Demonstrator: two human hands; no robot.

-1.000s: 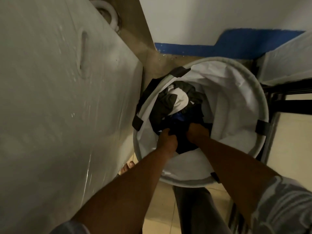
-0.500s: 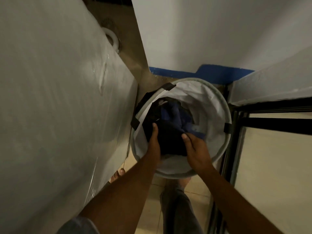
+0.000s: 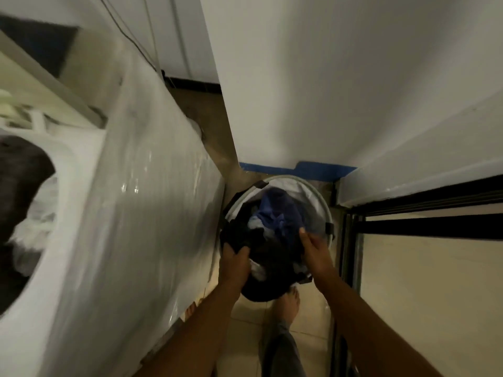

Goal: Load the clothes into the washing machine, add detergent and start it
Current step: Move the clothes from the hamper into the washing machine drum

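A bundle of dark and blue clothes (image 3: 272, 240) hangs above a round white laundry basket (image 3: 313, 191) on the floor. My left hand (image 3: 235, 263) grips the bundle's left side and my right hand (image 3: 315, 251) holds its right side. The white washing machine (image 3: 136, 227) fills the left of the view. Its open drum (image 3: 19, 191) shows at the far left edge with dark cloth inside.
A white wall (image 3: 326, 91) with a blue skirting strip (image 3: 313, 170) stands behind the basket. A black-framed glass door (image 3: 422, 254) closes off the right. My bare feet (image 3: 291, 303) stand on the tiled floor in the narrow gap.
Both hands have lifted the bundle of clothes up out of the basket. The view has swung up and left, so the machine's open drum now shows.
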